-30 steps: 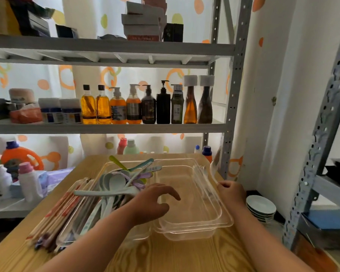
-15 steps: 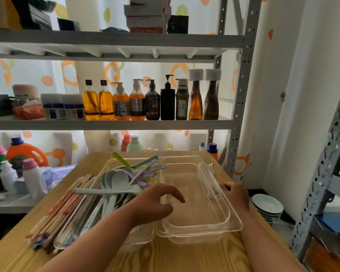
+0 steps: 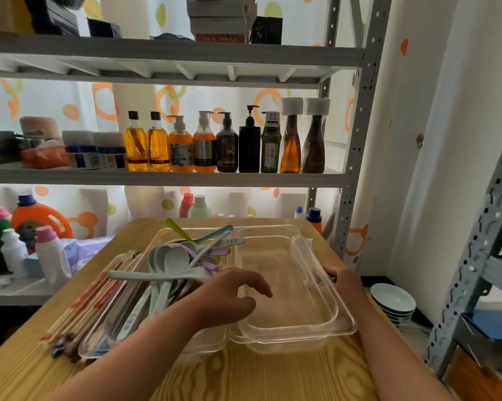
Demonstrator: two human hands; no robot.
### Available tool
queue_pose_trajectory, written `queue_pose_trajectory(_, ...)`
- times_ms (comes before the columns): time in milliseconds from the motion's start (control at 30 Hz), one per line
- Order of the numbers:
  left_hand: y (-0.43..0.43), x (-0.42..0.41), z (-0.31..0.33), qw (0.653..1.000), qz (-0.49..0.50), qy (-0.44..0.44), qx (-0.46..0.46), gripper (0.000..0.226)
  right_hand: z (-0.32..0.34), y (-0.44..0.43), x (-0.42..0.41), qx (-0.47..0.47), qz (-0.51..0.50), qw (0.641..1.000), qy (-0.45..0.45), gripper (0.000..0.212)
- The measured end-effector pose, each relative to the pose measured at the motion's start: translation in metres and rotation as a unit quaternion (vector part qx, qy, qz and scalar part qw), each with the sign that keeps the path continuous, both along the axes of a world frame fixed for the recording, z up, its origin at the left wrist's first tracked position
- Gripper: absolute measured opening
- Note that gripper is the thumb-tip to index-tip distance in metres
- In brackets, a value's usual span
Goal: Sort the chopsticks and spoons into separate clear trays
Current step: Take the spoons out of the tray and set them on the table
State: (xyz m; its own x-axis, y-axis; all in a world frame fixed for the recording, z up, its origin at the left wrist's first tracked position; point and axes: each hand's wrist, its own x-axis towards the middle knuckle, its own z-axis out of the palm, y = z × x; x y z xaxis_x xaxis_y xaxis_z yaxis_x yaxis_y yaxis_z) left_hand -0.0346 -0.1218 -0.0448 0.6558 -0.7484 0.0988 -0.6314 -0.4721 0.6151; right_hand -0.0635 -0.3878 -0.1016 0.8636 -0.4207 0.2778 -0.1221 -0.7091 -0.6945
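Clear plastic is the main thing here: two see-through trays sit side by side, touching, on the wooden desk [image 3: 258, 374]. The left tray [image 3: 197, 229] is piled with pastel spoons [image 3: 174, 259], and a bunch of chopsticks [image 3: 93, 299] runs along its left edge, partly over the rim. The right tray [image 3: 290, 290] has nothing in it. The left hand [image 3: 229, 296] hovers over the spot where the trays meet, its grip loose, fingers half curled with nothing in them. The right hand [image 3: 343, 282] has its grip wrapped on the right tray's outer rim. Behind is a metal shelf [image 3: 162, 178] with a row of bottles [image 3: 215, 146], and stacked bowls [image 3: 393, 302] sit low on the right.
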Motion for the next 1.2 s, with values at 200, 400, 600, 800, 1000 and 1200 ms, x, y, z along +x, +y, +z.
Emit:
queue_pose_trajectory(200, 0.0069, -0.0015, -0.0007, 1.0, -0.006, -0.009, 0.011, 0.038, -0.0034, 0.0046, 0.0008, -0.029, -0.004, 1.0, -0.005, 0.024)
queue_pose_trajectory(400, 0.0066, 0.0008, -0.0009, 0.999, 0.01, 0.02, -0.038, 0.038, -0.0005, 0.0055, 0.0022, -0.05, -0.007, 0.999, 0.001, 0.027)
queue_pose_trajectory(600, 0.0025, 0.002, 0.0054, 0.997, 0.01, 0.023, -0.069, 0.038, -0.0003, 0.0058, 0.0022, 0.013, -0.045, 0.999, -0.017, 0.037)
queue_pose_trajectory(800, -0.0009, 0.0013, 0.006, 0.999, 0.002, -0.03, -0.014, 0.038, -0.0034, 0.0023, 0.0059, 0.025, -0.048, 0.998, -0.016, 0.041)
queue_pose_trajectory(1000, 0.0012, 0.0008, 0.0086, 0.998, 0.001, -0.053, 0.029, 0.043, -0.0025, 0.0022, 0.0046, 0.028, -0.053, 0.998, -0.025, 0.036)
queue_pose_trajectory(1200, 0.0022, 0.0004, 0.0089, 0.997, -0.011, -0.064, 0.032, 0.042, -0.0019, 0.0041, 0.0048, 0.031, -0.054, 0.997, -0.037, 0.029)
